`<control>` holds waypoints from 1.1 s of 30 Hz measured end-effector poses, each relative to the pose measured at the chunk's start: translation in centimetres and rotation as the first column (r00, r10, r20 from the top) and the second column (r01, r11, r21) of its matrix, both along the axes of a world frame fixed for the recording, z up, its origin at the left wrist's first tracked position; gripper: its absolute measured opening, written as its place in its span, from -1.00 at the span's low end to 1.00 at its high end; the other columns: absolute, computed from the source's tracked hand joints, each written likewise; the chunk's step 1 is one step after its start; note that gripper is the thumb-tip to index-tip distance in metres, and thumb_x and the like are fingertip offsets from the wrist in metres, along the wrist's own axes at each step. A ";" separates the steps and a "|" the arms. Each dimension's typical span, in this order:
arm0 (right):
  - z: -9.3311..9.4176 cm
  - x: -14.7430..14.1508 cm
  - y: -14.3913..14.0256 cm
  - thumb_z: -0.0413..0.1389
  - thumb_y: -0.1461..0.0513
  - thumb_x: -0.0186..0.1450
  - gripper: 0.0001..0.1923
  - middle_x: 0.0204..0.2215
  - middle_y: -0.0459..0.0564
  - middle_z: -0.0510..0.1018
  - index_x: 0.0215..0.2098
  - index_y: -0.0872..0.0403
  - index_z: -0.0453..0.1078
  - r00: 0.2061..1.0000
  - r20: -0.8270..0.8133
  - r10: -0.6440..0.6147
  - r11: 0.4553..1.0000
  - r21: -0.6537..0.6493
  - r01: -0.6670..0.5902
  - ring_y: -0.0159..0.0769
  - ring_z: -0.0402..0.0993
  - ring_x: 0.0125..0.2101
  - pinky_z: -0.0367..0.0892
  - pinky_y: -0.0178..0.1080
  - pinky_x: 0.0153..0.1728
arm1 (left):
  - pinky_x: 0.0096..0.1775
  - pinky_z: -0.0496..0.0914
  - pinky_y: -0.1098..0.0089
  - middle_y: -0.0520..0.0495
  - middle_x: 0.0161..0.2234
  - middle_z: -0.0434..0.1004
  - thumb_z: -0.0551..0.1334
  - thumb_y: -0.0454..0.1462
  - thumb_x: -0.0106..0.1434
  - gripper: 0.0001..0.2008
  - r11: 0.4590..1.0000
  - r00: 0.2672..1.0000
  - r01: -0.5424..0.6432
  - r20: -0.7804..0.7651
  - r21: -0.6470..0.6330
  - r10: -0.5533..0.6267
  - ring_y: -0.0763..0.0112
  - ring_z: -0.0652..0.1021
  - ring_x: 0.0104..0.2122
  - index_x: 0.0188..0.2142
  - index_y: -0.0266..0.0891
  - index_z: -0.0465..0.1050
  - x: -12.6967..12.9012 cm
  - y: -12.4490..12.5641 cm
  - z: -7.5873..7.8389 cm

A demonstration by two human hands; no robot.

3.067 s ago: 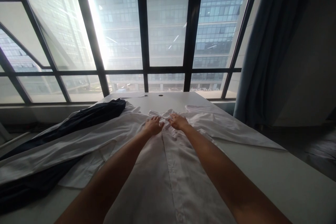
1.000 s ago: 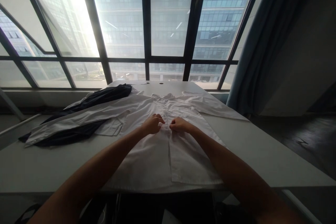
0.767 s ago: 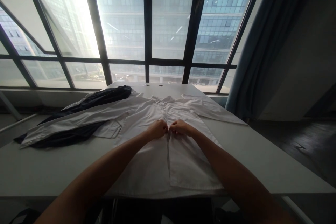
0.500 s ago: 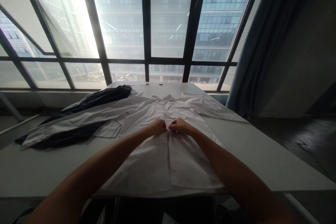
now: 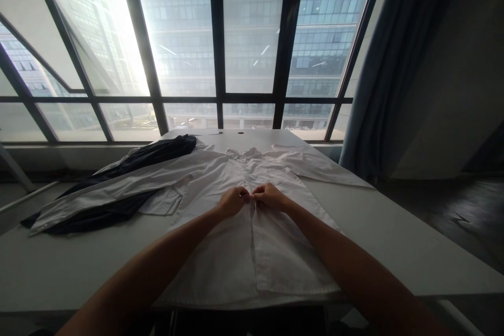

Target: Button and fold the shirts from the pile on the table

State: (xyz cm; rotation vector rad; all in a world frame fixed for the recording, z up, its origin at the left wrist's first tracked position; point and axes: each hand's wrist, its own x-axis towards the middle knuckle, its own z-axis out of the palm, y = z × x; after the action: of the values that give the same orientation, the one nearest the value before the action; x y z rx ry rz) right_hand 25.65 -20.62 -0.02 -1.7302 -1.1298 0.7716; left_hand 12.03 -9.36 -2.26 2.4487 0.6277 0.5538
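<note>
A white long-sleeved shirt [image 5: 214,252] lies spread front side up, its collar at the far end and its hem at the near table edge. My left hand [image 5: 233,201] pinches the left front edge about midway down the shirt. Right beside it, my right hand [image 5: 270,196] is closed on the other front edge, the fingertips of both hands nearly meeting. Below the hands the two front panels part in a narrow gap. Above them the front looks joined up to the collar. Any button between the fingers is too small to make out.
The shirt rests on a white table [image 5: 378,252]. On the left a dark garment [image 5: 118,215] lies partly under the shirt's sleeve, with more white cloth around it. Large windows [image 5: 252,42] stand behind the table, and a blue curtain [image 5: 366,89] hangs at the right.
The view has tilted up slightly, so everything sits a little lower. Both hands stay at the same place on the shirt front, with fingertips slightly closer together.
</note>
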 end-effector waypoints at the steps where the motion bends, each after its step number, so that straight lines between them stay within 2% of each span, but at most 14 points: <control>1: 0.0 0.0 -0.1 0.15 0.35 0.10 -0.94 -0.76 -0.20 0.38 -0.51 0.17 0.47 1.000 0.011 0.004 1.000 0.013 -0.004 -0.48 0.29 -0.69 0.15 -0.43 -0.63 | -0.34 0.29 0.42 -0.05 -0.39 0.61 0.20 -0.20 0.23 -0.76 1.000 1.000 0.002 0.003 -0.009 -0.002 0.33 0.52 -0.39 -0.27 -0.27 0.62 0.0 -0.1 0.1; 5: 0.2 -0.1 -0.4 0.12 0.34 0.11 -0.91 -0.69 -0.15 0.46 -0.49 0.17 0.49 1.000 -0.019 0.020 0.999 0.048 -0.019 -0.47 0.34 -0.64 0.17 -0.44 -0.62 | -0.33 0.31 0.42 -0.06 -0.38 0.61 0.18 -0.20 0.25 -0.75 1.000 0.999 0.016 0.028 -0.023 -0.015 0.32 0.53 -0.37 -0.28 -0.28 0.61 -0.1 -0.1 0.2; 8: 0.4 -0.2 -0.5 0.04 0.39 0.06 -0.81 -0.58 -0.12 0.55 -0.43 0.15 0.48 0.996 -0.089 0.021 0.999 0.027 -0.019 -0.45 0.42 -0.60 0.21 -0.44 -0.61 | -0.31 0.32 0.42 -0.05 -0.37 0.62 0.18 -0.24 0.24 -0.78 1.000 1.000 0.020 0.010 -0.016 -0.019 0.31 0.54 -0.35 -0.28 -0.26 0.61 -0.1 -0.1 0.3; 10: 0.2 -0.4 -0.4 0.03 0.41 0.02 -0.78 -0.57 -0.13 0.56 -0.41 0.13 0.46 0.996 -0.085 0.009 1.000 0.016 -0.008 -0.43 0.44 -0.61 0.24 -0.44 -0.61 | -0.29 0.33 0.41 -0.06 -0.35 0.62 0.18 -0.27 0.23 -0.79 1.000 1.000 0.009 -0.006 -0.003 -0.009 0.30 0.54 -0.33 -0.29 -0.25 0.61 -0.2 -0.3 0.4; 14: -0.6 -0.5 0.2 0.01 0.40 0.03 -0.80 -0.62 -0.15 0.50 -0.43 0.12 0.44 0.999 0.014 -0.031 0.998 0.053 0.030 -0.41 0.42 -0.66 0.24 -0.42 -0.65 | -0.26 0.34 0.40 -0.09 -0.32 0.63 0.19 -0.28 0.24 -0.79 1.000 1.000 -0.013 -0.012 0.001 0.013 0.29 0.55 -0.30 -0.26 -0.25 0.62 -0.3 -0.6 0.7; 17: -0.9 -0.4 0.4 0.01 0.40 0.02 -0.77 -0.55 -0.10 0.56 -0.43 0.13 0.48 0.988 0.146 -0.040 0.996 0.087 0.027 -0.40 0.43 -0.64 0.28 -0.39 -0.60 | -0.23 0.35 0.40 -0.09 -0.30 0.63 0.20 -0.27 0.24 -0.80 0.999 0.999 -0.033 -0.007 -0.014 0.033 0.28 0.56 -0.27 -0.24 -0.24 0.62 -0.2 -0.6 0.6; 21: -1.0 0.0 0.4 0.13 0.37 0.01 -0.79 -0.42 -0.04 0.63 -0.40 0.11 0.56 0.906 0.420 -0.050 0.988 0.154 -0.016 -0.33 0.52 -0.47 0.38 -0.36 -0.41 | -0.22 0.36 0.39 -0.09 -0.29 0.64 0.21 -0.29 0.24 -0.80 0.998 0.998 -0.045 0.039 -0.051 0.047 0.29 0.57 -0.27 -0.25 -0.26 0.61 0.0 -0.5 0.1; 23: -1.1 0.3 0.4 0.18 0.33 0.04 -0.82 -0.38 -0.03 0.65 -0.38 0.09 0.59 0.864 0.501 -0.046 0.986 0.162 -0.041 -0.30 0.53 -0.41 0.38 -0.35 -0.36 | -0.23 0.36 0.39 -0.09 -0.30 0.64 0.21 -0.30 0.23 -0.81 0.996 0.997 -0.047 0.062 -0.072 0.051 0.31 0.57 -0.28 -0.26 -0.27 0.61 0.1 -0.5 -0.1; 27: -1.4 0.5 0.4 0.20 0.29 0.09 -0.84 -0.40 -0.02 0.65 -0.37 0.09 0.62 0.851 0.526 -0.016 0.985 0.156 -0.077 -0.32 0.52 -0.42 0.36 -0.35 -0.36 | -0.25 0.37 0.41 -0.07 -0.34 0.63 0.21 -0.32 0.22 -0.85 0.996 0.992 -0.041 0.113 -0.084 0.051 0.34 0.56 -0.31 -0.30 -0.28 0.58 0.0 -0.6 -0.1; 33: -1.3 0.0 0.2 0.20 0.29 0.09 -0.85 -0.43 -0.02 0.63 -0.39 0.11 0.61 0.831 0.553 -0.061 0.980 0.189 -0.054 -0.31 0.50 -0.44 0.36 -0.33 -0.35 | -0.27 0.40 0.41 -0.04 -0.36 0.62 0.25 -0.34 0.17 -0.90 0.992 0.984 -0.018 0.176 -0.124 0.040 0.37 0.57 -0.33 -0.32 -0.30 0.54 -0.1 -0.5 0.1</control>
State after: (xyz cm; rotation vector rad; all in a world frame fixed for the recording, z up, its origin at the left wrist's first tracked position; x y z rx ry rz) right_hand 25.64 -20.38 -1.36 -1.8329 -1.5316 0.1229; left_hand 11.93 -9.90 -2.18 2.2494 0.6060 0.7161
